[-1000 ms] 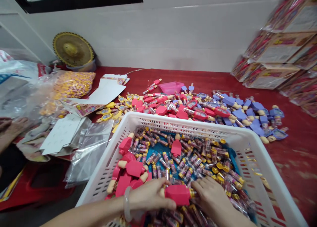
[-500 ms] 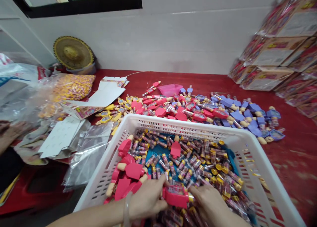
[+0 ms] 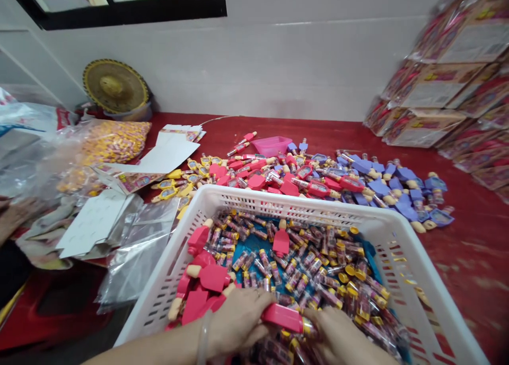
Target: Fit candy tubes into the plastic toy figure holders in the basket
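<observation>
Low over a white plastic basket (image 3: 310, 205), my left hand (image 3: 242, 317) is closed on a pink plastic case (image 3: 283, 317), now seen edge-on. My right hand (image 3: 338, 330) grips a small clear tube with a yellow end (image 3: 308, 327) that meets the case's right end; how far it sits inside I cannot tell. Beneath and around both hands lie many small tubes with yellow caps (image 3: 296, 272). More pink cases with beige tips (image 3: 214, 277) are heaped at the basket's left side, and a single pink case (image 3: 281, 242) rests among the tubes.
Behind the basket, red, yellow and purple pieces (image 3: 374, 176) are spread on the red table (image 3: 469, 259). Packed boxes (image 3: 425, 123) are stacked at right. White cards (image 3: 93, 222), clear bags (image 3: 137, 259) and a bag of yellow-pink bits (image 3: 119, 139) lie left, near another person's hand (image 3: 18, 214).
The pink case between my hands has turned, from its windowed face showing to its narrow side. Both hands stay in nearly the same place.
</observation>
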{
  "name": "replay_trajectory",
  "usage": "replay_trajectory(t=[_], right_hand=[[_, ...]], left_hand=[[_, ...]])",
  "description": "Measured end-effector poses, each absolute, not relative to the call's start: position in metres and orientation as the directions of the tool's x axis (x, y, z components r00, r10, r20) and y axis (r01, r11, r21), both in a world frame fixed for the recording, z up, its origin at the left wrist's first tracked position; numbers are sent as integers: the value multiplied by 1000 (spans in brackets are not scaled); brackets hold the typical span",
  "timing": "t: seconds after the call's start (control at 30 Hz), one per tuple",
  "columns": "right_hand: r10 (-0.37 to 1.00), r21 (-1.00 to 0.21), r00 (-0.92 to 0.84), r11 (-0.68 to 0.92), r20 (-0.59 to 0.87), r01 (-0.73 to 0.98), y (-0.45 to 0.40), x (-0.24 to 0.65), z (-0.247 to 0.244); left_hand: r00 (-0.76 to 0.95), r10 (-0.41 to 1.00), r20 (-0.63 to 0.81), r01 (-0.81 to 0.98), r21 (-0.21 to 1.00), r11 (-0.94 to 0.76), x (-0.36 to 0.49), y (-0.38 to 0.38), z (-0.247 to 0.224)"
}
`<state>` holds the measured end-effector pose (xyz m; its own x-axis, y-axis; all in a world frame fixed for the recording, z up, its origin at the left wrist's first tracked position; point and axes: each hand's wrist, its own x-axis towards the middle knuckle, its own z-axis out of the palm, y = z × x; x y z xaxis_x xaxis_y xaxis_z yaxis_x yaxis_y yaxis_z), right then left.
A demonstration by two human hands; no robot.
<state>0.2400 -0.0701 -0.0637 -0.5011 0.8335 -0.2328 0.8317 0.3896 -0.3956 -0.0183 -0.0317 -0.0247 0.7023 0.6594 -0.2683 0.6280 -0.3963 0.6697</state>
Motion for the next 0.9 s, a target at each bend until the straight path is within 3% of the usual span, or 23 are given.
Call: replay_trajectory(t=[0.07,0.13,0.2,0.23,0.3,0.4,0.47,0.5,0.57,0.63,0.7,0.77,0.83,0.9], right_hand=[[869,-250,-495,483,20,839,-64,243,-69],[817,-99,-518,554,254,826,-58,246,-73],[761,-17,-537,582,363,813,-56,247,-74],[751,-10,-543,589,376,808,-57,246,-75],[776,-61,-552,594,305,802,-63,244,-78],[835,-205,-551,540,5,816,-77,241,-87],[825,-263,-545,498,-151,826,-82,241,-92],[822,-270,-545,494,-165,826,-82,241,-92],[837,-242,-543,514,-70,823,-76,243,-90],[833,-161,-532,552,152,818,-67,244,-85],[767,-77,-525,588,369,805,-59,243,-79],[712,-30,-526,607,465,794,-57,242,-78],[721,-47,-543,619,430,784,-62,241,-83],[778,-112,-570,611,262,783,-72,239,-94]], left_hand=[[642,656,-396,640,748,-175,-18,-26,-22],[625,522,-580,602,784,150,-17,-21,-21],[673,306,-673,550,732,402,-16,-21,-20],[689,252,-679,540,714,446,-16,-22,-20],[665,368,-650,560,760,330,-16,-27,-21],[638,659,-398,642,748,-170,-18,-36,-22],[687,671,-280,640,671,-375,-19,-39,-23],[697,662,-274,637,661,-397,-19,-39,-24],[655,676,-337,654,700,-285,-18,-36,-24],[588,638,-496,635,772,15,-16,-32,-26],[590,456,-666,545,745,384,-13,-28,-30],[646,243,-724,485,634,603,-11,-27,-34],[658,214,-722,489,626,608,-11,-29,-36],[630,412,-658,530,752,391,-14,-33,-33]])
